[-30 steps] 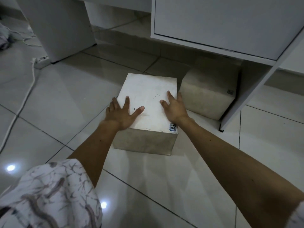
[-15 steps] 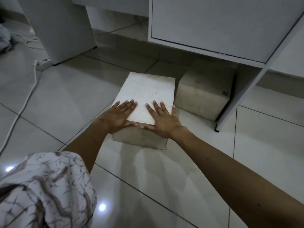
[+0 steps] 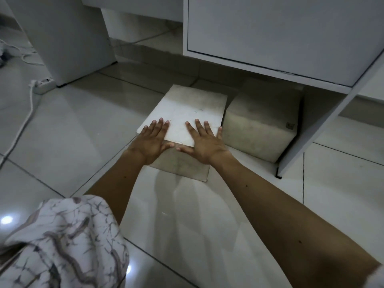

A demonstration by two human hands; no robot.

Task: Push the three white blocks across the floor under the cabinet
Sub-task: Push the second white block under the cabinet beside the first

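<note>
Block (image 3: 187,113) sits on the floor (image 3: 72,132) right under your palms: your left hand (image 3: 150,142) and right hand (image 3: 204,143) both lie flat, fingers straight, over its near edge. Just right of your right hand, another block (image 3: 259,125) is tucked under the cabinet (image 3: 270,34).

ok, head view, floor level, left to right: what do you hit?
White cable → power strip → cabinet side panel → left hand → right hand, both flat on the near white block → second white block, partly under the cabinet → slanted support panel.
</note>
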